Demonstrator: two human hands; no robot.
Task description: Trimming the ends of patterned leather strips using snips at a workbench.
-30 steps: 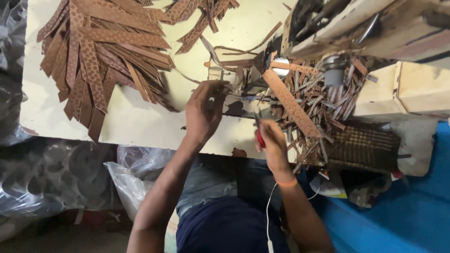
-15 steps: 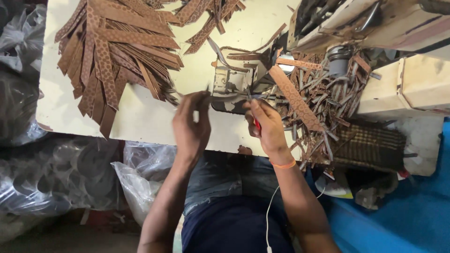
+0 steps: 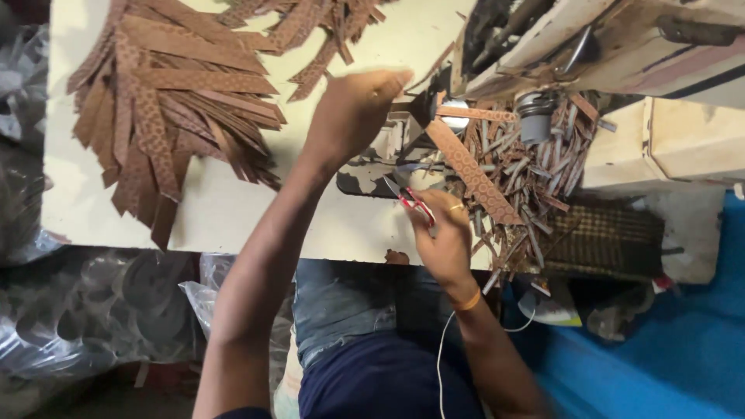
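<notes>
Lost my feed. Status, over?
Left hand raised over table, empty. Right hand grips red-handled snips. Long brown patterned strip alongside.

Bare table strip [image 3: 233, 209] between strap pile [image 3: 167, 109] and sewing machine [image 3: 590, 46]

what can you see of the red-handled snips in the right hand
The snips are small, with red handles and a short pale metal tip pointing up and left over the cream table. The right hand grips them, its fingers wrapped around the handles and hiding most of them. Whether the blades are open cannot be told. They sit just below the sewing machine's worn plate.
</notes>
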